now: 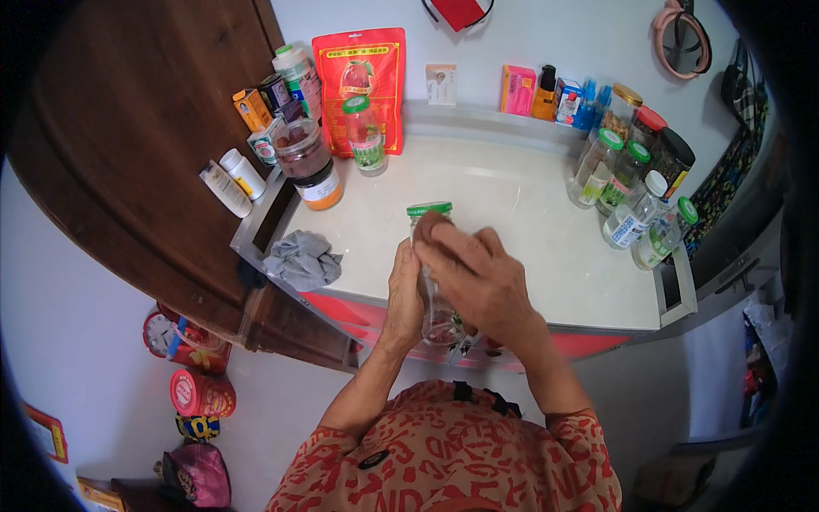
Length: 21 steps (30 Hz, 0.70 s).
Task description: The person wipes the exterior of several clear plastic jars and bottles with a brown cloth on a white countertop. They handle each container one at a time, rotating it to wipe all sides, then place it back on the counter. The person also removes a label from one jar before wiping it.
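A clear glass jar with a green lid (440,320) is tilted in front of my body, at the near edge of the white tabletop. My left hand (404,297) is wrapped round its left side. My right hand (480,275) lies against its upper right side with bent fingers just below the lid; it looks slightly blurred. Whether anything is between the right fingers and the glass is hidden. A crumpled grey cloth (304,261) rests at the table's left edge. Another green-lidded glass jar (366,137) stands at the back, before a red pouch (361,70).
Several lidded jars, one a green-lidded jar (596,168), crowd the table's right side. Left stands a large jar with dark contents (307,163), near a white bottle (243,174) and small boxes. A raised ledge (473,118) runs along the back. A brown wooden door (141,128) is at left.
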Tool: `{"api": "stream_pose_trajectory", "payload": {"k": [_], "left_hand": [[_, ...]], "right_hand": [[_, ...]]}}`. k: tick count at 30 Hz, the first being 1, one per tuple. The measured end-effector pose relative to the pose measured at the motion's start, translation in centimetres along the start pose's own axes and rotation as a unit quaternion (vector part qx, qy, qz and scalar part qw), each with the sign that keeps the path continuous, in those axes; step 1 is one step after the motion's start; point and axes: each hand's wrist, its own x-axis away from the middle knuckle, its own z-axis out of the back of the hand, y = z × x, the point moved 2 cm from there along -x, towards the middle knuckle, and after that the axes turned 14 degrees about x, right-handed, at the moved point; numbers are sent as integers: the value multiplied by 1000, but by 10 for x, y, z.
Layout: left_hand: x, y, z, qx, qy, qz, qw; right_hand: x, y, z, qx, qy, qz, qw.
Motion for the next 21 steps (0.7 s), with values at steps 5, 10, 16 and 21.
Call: {"api": "stream_pose_trajectory", "payload": {"k": [5, 10, 16, 21], "left_hand": [[-7, 4, 16, 5, 1, 23, 1000], [-7, 5, 26, 79, 38, 56, 995], [-5, 3, 25, 101, 72, 61, 990], [8, 2, 9, 119, 81, 46, 989]], "right_hand": [[5, -10, 0, -13, -53, 13, 998], [29, -23, 10, 5, -102, 97, 990], [54, -23, 17, -51, -104, 120, 986], [42, -3, 15, -86, -86, 128, 984]]}}
